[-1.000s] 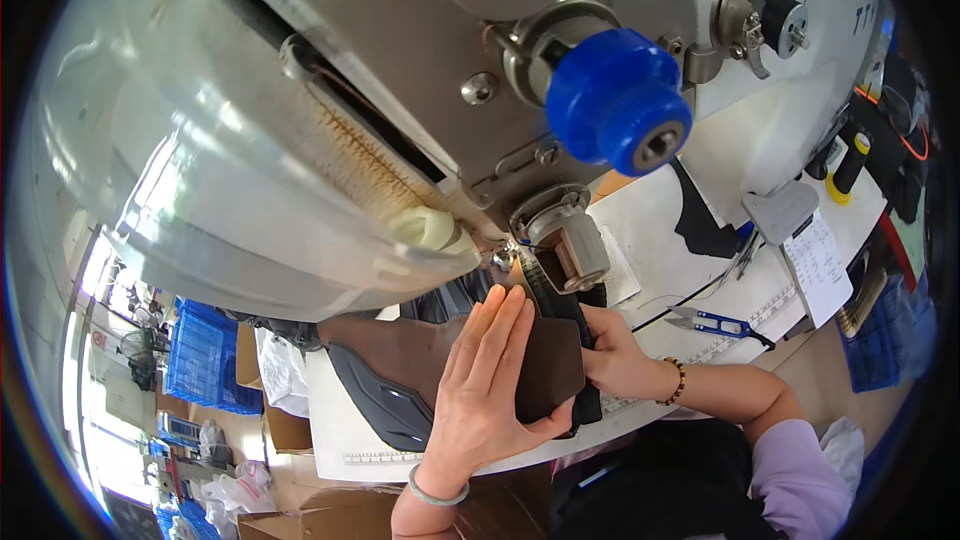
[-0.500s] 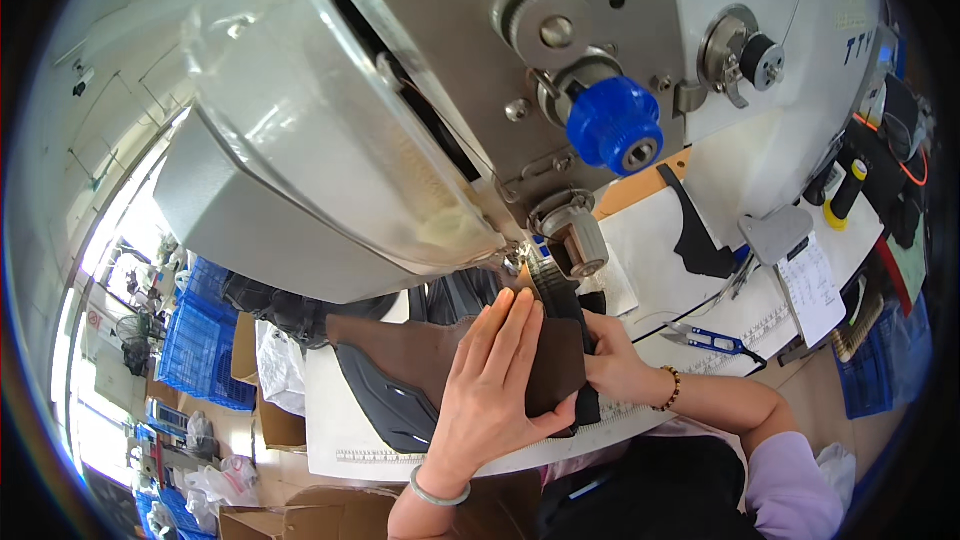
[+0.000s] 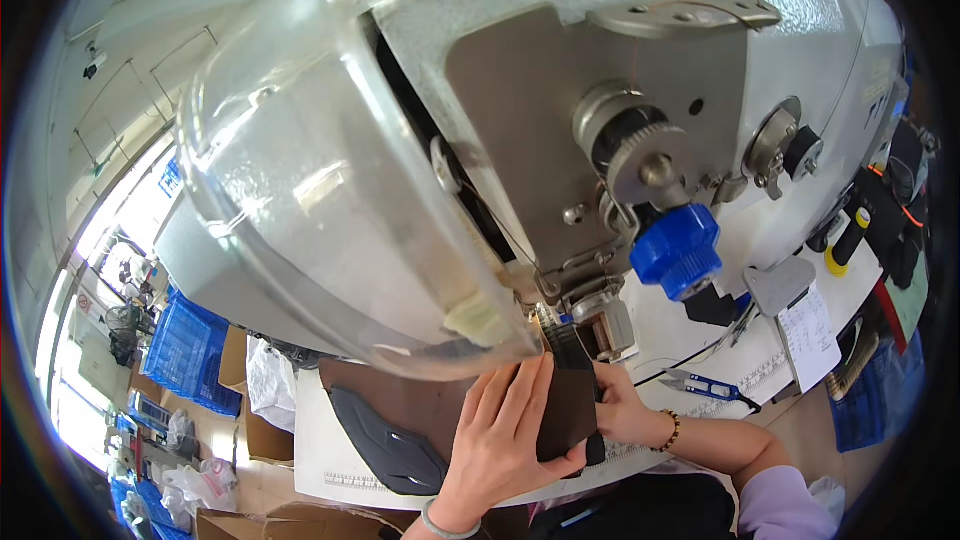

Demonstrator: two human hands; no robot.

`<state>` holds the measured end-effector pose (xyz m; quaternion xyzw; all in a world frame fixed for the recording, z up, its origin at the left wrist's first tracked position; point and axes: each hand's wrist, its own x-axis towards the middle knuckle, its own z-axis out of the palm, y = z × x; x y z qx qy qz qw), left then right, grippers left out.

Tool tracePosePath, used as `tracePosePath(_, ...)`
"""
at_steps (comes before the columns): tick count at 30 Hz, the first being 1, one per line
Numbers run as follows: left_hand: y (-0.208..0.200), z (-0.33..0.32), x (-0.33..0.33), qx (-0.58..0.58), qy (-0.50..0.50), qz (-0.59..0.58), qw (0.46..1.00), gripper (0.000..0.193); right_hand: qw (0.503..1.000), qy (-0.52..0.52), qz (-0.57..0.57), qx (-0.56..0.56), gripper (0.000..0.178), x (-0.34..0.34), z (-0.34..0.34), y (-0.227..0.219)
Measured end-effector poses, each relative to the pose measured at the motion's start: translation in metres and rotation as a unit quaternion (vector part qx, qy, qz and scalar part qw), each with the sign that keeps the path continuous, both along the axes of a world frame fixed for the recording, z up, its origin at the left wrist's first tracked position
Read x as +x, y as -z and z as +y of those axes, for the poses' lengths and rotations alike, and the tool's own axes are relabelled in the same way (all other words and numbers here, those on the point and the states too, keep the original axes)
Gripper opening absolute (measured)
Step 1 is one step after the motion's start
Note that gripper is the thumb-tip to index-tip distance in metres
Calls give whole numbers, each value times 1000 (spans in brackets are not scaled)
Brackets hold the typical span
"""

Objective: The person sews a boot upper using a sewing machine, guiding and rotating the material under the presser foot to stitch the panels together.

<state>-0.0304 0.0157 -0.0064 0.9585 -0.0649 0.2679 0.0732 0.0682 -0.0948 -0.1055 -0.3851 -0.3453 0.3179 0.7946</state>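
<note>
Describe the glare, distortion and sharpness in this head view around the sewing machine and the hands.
Head view: bright glare patches on the clear guard; washed-out window light at far left; fisheye bends the sewing machine edges; the left hand and right hand on the dark leather piece look sharp, lightly shaded under the machine.

dark brown leather piece, blue knob
</note>
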Motion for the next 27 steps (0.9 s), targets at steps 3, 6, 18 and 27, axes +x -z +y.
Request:
tracePosePath(3, 1, 0, 2, -1, -4, -6, 1000, 67, 1000, -5, -4, -14, 34, 5, -1, -3)
tracePosePath(6, 0, 2, 3, 3, -2, -5, 1000, 67, 1000, 8, -13, -14, 32, 5, -1, -7)
tracePosePath(18, -1, 7, -1, -61, 14, -5, 998, 69, 999, 15, -30, -31, 35, 1, 1, -14)
tracePosePath(27, 9, 4, 2, -30, 16, -24, 999, 55, 994, 74, -83, -14, 44, -1, 5, -11)
